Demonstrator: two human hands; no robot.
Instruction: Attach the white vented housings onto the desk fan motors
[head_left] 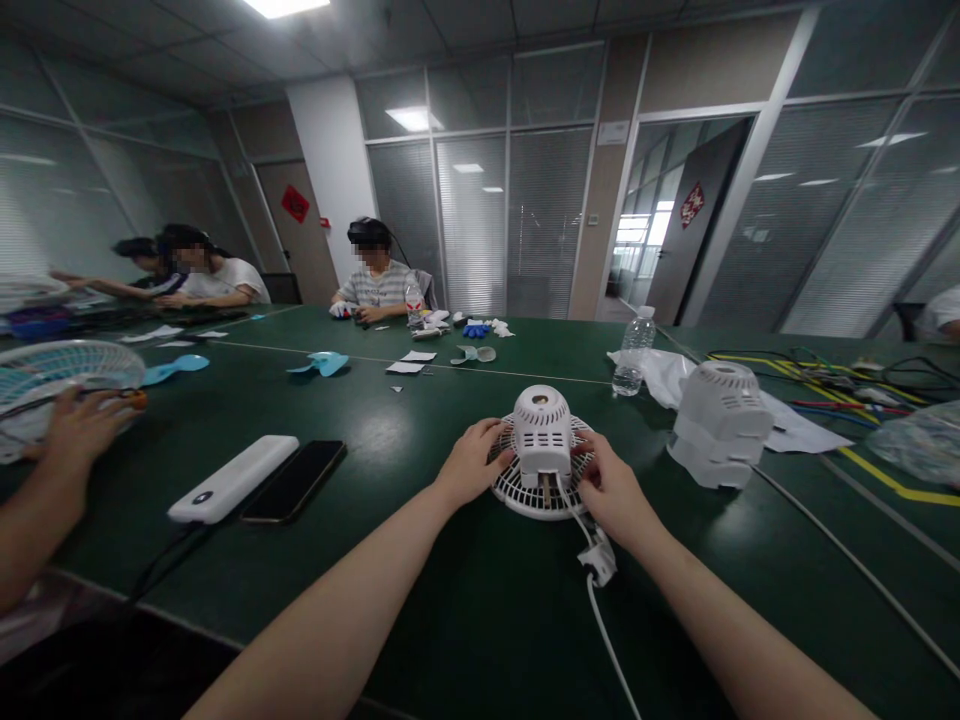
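In front of me a white fan motor housing [541, 430] stands on a round white fan grille [517, 497] that lies flat on the green table. At the grille's left edge, my left hand [474, 462] curls its fingers over the rim. My right hand [611, 490] grips the right side of the rim, its thumb and fingers bent close to the housing. A white cord [574, 510] runs from the housing to a white plug [598, 560] beside my right wrist. The grille's underside is hidden.
On the right stand a white fan base [718, 420] and a water bottle [634, 350]. A white power bank [234, 478] and a phone [295, 482] lie left. A co-worker's hand [86, 430] is at another fan grille [97, 362]. Blue fan blades [319, 364] lie farther back.
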